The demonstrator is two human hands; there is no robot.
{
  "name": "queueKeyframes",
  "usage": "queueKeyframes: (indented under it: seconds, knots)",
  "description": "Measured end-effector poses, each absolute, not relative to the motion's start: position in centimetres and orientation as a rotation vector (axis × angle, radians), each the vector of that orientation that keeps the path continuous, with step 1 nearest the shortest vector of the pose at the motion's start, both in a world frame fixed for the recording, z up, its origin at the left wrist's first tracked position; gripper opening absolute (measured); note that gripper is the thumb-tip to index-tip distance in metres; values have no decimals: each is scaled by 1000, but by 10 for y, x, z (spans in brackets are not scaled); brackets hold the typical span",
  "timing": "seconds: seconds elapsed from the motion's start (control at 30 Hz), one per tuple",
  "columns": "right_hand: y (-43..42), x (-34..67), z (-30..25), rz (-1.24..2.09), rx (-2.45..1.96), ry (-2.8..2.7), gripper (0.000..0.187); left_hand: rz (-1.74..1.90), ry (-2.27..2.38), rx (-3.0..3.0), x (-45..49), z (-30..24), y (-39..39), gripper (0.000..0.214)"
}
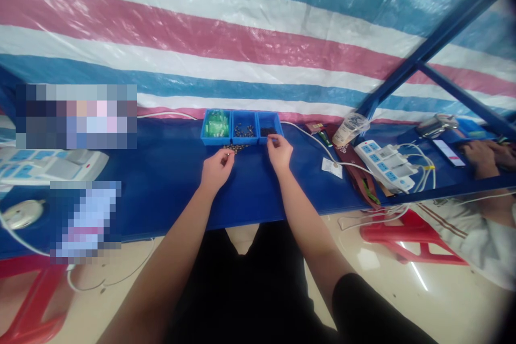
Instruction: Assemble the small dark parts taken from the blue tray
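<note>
Three blue bins [217,141] stand side by side at the back of the blue table. The left bin holds green and white pieces [216,124], the middle one small metallic parts [244,131], the right one small dark pieces [266,131]. My left hand [216,171] is closed in a pinch in front of the left bin, next to a small pile of brassy metal parts [237,148]. My right hand [281,151] pinches at the front edge of the right bin. Whatever the fingertips of either hand hold is too small to name.
On the right lie a plastic cup [351,128], a white packet [332,167], a power strip [382,166] with cables and a phone [449,152]. A co-worker's hands [479,156] are beyond. Another power strip [86,165] is at left. A blue frame bar [439,37] slants across the right.
</note>
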State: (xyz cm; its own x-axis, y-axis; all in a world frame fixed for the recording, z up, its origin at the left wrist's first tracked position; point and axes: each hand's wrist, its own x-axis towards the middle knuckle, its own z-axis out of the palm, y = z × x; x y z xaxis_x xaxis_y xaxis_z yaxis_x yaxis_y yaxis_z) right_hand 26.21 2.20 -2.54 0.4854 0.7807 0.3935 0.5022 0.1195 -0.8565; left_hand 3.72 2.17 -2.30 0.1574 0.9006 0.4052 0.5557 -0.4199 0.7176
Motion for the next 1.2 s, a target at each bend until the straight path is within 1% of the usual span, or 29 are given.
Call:
queueKeyframes:
  seconds: [0.07,0.13,0.23,0.33,0.47,0.6,0.87,1.0,1.2]
  knots:
    - [18,256,-25,293,-1494,-1288,24,1190,1466,2069,37,-23,24,22]
    - [14,248,-25,354,-1397,-1541,24,1205,1566,2124,36,-25,26,20]
    - [10,234,-24,382,-1317,-1919,31,1184,1672,2231,36,-28,31,17]
    - [7,225,-21,308,-1403,-2081,40,1123,1719,2278,35,-32,34,16]
    - [4,220,-18,233,-1507,-2185,41,1041,1706,2316,35,-34,34,16]
    - [4,215,-17,194,-1550,-2160,35,1042,1687,2329,36,-35,35,16]
    - [9,217,-21,196,-1579,-2050,17,1033,1615,2311,36,-32,36,17]
    - [9,225,-23,329,-1491,-1981,16,1096,1526,2296,38,-28,31,23]
    - [5,221,-12,440,-1326,-1588,19,1059,1248,2376,44,-14,27,31]
